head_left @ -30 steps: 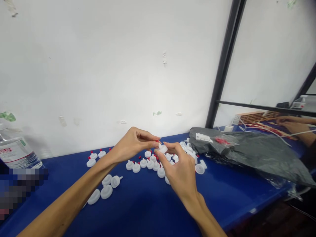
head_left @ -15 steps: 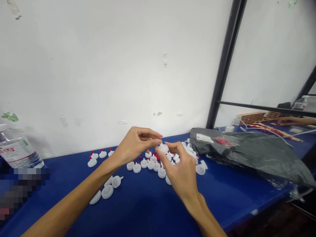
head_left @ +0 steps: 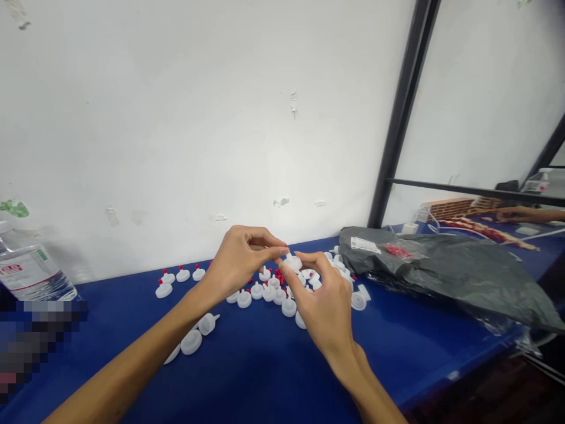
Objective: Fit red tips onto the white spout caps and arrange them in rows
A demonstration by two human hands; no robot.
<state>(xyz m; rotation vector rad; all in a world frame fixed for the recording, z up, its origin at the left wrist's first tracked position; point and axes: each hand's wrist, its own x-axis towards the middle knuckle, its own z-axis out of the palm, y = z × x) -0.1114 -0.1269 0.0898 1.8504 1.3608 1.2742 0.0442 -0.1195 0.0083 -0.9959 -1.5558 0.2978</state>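
My right hand (head_left: 323,300) pinches a white plastic nozzle cap (head_left: 292,263) by its wide base, with the spout pointing up. At the spout, the thumb and fingers of my left hand (head_left: 242,254) close on a small red tip cap (head_left: 286,247), mostly hidden by the fingertips. Below both hands lies a cluster of white nozzle caps (head_left: 289,307) around a pile of loose red tip caps (head_left: 279,276). Several white caps with red tips (head_left: 163,289) stand at the left, past my left forearm. More white nozzle caps (head_left: 191,341) lie nearer me.
A grey plastic bag (head_left: 441,271) covers the right of the blue table (head_left: 247,377), with a small clear packet of red pieces (head_left: 398,251) on it. A large water bottle (head_left: 37,274) stands far left. A black metal post (head_left: 402,112) rises behind; beyond it shows another person's hand (head_left: 514,213).
Both hands stay together at the nozzle cap, with only a slight shift of the left fingers at its spout. The whole view has moved a little.
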